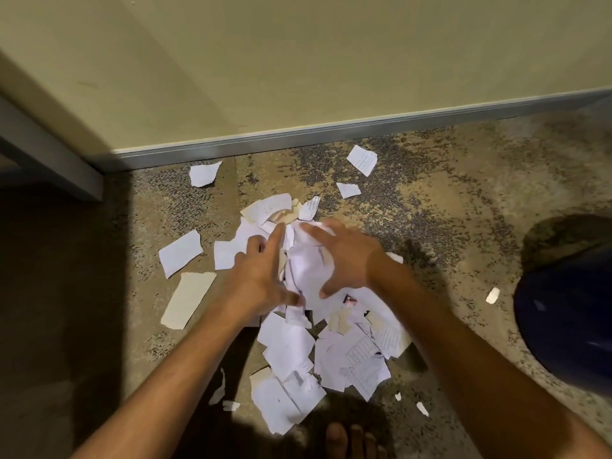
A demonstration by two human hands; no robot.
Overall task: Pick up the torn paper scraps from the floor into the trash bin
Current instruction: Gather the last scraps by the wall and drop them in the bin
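Beside bare toes (352, 440), cup spread, unclenched fingers (276, 235) of both hands around crumpled scraps (306, 260), compress, then lift toward trash bin (569, 313).

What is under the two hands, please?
Under the left hand and right hand lies a bunch of white paper scraps, part of the pile on the carpet. What is beneath that bunch is covered.

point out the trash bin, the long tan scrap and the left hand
trash bin (569, 313): head view, on its dark blue side wall
long tan scrap (188, 299): head view, its middle
left hand (261, 276): head view, back of the hand
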